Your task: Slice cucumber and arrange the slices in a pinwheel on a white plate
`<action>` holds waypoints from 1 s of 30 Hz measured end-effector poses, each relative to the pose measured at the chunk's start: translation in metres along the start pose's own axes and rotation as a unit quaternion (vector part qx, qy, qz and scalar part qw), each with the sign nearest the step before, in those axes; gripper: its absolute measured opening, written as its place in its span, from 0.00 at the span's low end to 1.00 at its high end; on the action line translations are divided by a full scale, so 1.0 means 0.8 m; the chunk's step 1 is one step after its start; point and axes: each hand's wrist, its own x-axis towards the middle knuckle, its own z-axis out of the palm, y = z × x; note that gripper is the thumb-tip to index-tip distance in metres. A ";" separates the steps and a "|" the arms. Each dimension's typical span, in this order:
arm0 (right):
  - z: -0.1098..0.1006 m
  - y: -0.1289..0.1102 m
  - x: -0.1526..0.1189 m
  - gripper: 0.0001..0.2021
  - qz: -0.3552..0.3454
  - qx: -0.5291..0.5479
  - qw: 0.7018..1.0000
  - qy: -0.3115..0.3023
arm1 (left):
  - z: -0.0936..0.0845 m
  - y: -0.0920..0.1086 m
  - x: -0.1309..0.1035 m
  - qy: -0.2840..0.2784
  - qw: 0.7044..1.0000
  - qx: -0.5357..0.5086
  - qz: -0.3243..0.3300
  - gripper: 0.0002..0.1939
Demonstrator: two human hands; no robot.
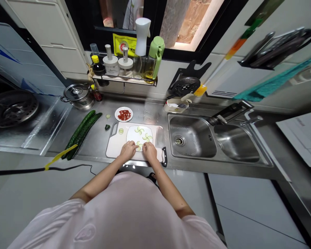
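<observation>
Board (115, 148): we see it flat on the steel counter (140, 107), its slotted handle at the upper left.
Plate (132, 137): white, on the board, towards its right side.
Slices (139, 130): pale green, fanned in curved groups on the plate; we count three groups, the lowest between the fingertips.
Left hand (129, 150): at the plate's lower left edge, fingers bent and drawn close together by the lowest group; we cannot tell whether they pinch a slice.
Right hand (149, 151): opposite, at the lower right edge, fingers curled inward, nearly closed; again we cannot tell what they hold.
Loose rounds (121, 131): on the board, left of the plate.
Knife (165, 157): at the board's right end, black handle nearest us.
Cucumbers (80, 129): two, side by side on the counter, left of the board.
Saucer (116, 117): just beyond the board, holding red bits (124, 114).
Sink (191, 138): right of the knife.
</observation>
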 end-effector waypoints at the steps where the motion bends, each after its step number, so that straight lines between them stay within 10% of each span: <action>1: 0.000 0.000 0.000 0.12 -0.001 0.004 1.000 0.005 | 0.000 0.000 0.000 0.003 1.000 -0.002 0.002 0.17; 9: 0.005 0.005 -0.002 0.11 -0.012 0.071 0.995 0.066 | 0.004 -0.004 0.001 0.073 0.993 -0.086 -0.017 0.16; 16: -0.016 0.019 -0.016 0.13 -0.044 0.166 0.970 0.170 | -0.026 -0.056 0.020 0.204 0.939 -0.120 -0.250 0.15; 30: -0.031 0.018 -0.029 0.12 -0.073 0.211 0.956 0.191 | -0.031 -0.102 0.050 0.137 0.917 -0.026 -0.374 0.15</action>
